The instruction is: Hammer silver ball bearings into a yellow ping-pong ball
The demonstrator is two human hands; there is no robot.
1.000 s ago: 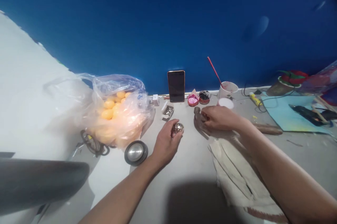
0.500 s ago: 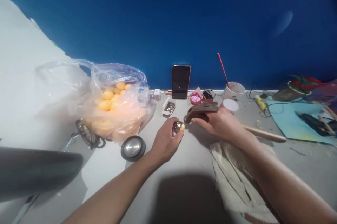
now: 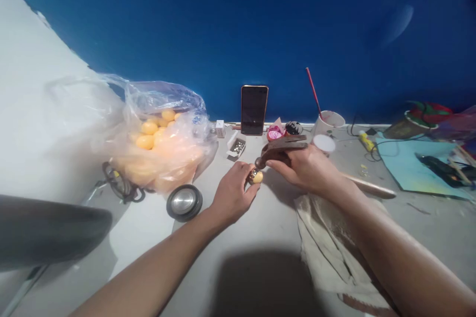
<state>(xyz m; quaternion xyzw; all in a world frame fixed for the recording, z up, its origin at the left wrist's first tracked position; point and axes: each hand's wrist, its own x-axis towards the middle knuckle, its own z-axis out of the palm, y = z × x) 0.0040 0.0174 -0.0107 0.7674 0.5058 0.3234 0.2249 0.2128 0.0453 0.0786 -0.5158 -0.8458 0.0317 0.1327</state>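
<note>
One yellow ball [image 3: 257, 176], studded with metal on its upper side, sits at the middle of the tabletop [image 3: 260, 232], pinched between thumb and fingers of the left hand [image 3: 233, 192]; the hand is partly closed. Hammer [image 3: 279, 148], one: its rounded end is right at the ball's studded side, contact not certain. Right hand [image 3: 312, 170] is closed around the hammer near its head, thumb along the near side; the wooden handle [image 3: 372, 186] emerges beyond the forearm. Beyond the left hand, one open small box [image 3: 237, 148] of shiny metal pieces, too small to count. Behind it, one phone [image 3: 254, 110] upright near the blue wall [image 3: 186, 34], one small white carton [image 3: 220, 129] to its left. Right of the phone, two small round holders, side by side: one pink [image 3: 275, 133], one with dark contents [image 3: 293, 128]. Farther right, one white cup [image 3: 330, 119] with one red stick [image 3: 313, 90]; one white round piece [image 3: 325, 144] in front. One pale cloth [image 3: 327, 252] lies below the right forearm. Left side: one black-rimmed metal disc [image 3: 184, 202], then one clear plastic bag [image 3: 174, 158] holding several yellow balls [image 3: 145, 142], full count hidden by the plastic.
</note>
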